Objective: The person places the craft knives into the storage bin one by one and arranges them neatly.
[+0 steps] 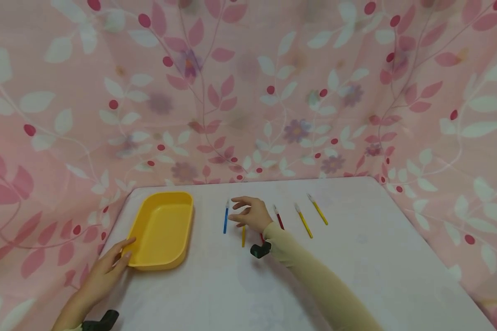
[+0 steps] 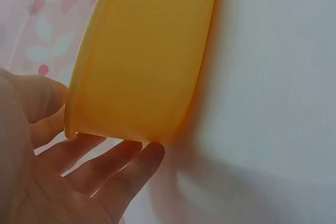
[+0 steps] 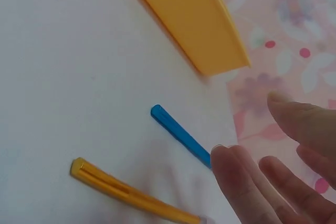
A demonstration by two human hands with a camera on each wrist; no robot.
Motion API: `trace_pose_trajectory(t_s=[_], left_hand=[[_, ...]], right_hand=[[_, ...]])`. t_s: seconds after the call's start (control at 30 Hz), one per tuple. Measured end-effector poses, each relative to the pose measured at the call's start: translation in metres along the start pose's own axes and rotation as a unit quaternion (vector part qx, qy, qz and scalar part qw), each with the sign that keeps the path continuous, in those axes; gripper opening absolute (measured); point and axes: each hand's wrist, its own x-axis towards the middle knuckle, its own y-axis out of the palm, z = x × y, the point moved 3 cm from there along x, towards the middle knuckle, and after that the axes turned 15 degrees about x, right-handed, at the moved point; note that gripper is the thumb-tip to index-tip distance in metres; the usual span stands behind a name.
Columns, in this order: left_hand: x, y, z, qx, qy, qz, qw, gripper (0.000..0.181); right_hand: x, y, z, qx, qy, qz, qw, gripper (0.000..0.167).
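Note:
My left hand point(image 1: 105, 271) holds the near left corner of a yellow plastic tray point(image 1: 189, 230). Its thumb and fingers point(image 2: 144, 163) lie against the rim and the end wall. Above the row of pens, my right hand point(image 1: 252, 215) hovers with fingers and thumb spread apart, nothing between them. Closest to it is a blue pen point(image 1: 225, 223) with a clear cap, just left of the fingertips. Partly hidden under the hand lies a yellow pen point(image 3: 123, 190). A red tip shows below the wrist.
Right of the hand lie a red pen point(image 1: 279, 218), partly covered by the sleeve, and two yellow pens, one nearer point(image 1: 304, 224) and one farther right point(image 1: 320, 211). A white cloth covers the table point(image 1: 215, 294). A pink floral curtain point(image 1: 248, 115) hangs behind it.

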Motion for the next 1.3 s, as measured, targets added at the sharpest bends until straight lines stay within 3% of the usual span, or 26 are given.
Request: trace_pose_trajectory(t_s=[0.33,0.63,0.87,1.3], left_hand=[[-0.002,0.003,0.002,-0.035,0.007,0.001,0.9994,0.044],[-0.001,0.003,0.002,-0.045,-0.011,0.015,0.9988,0.049],[0.0,0.005,0.005,-0.048,-0.039,0.045,0.9971,0.056],[-0.002,0.005,0.003,-0.044,-0.039,0.041,0.9974,0.055]], right_hand=[[0.021,0.012,-0.013,-0.053,0.039,-0.026,0.9975,0.064],[0.034,0.018,-0.018,-0.103,0.063,-0.04,0.9918,0.064],[0.041,0.021,-0.022,-0.125,0.08,-0.048,0.9878,0.063],[0.052,0.029,-0.035,-0.144,0.112,-0.07,0.9807,0.067]])
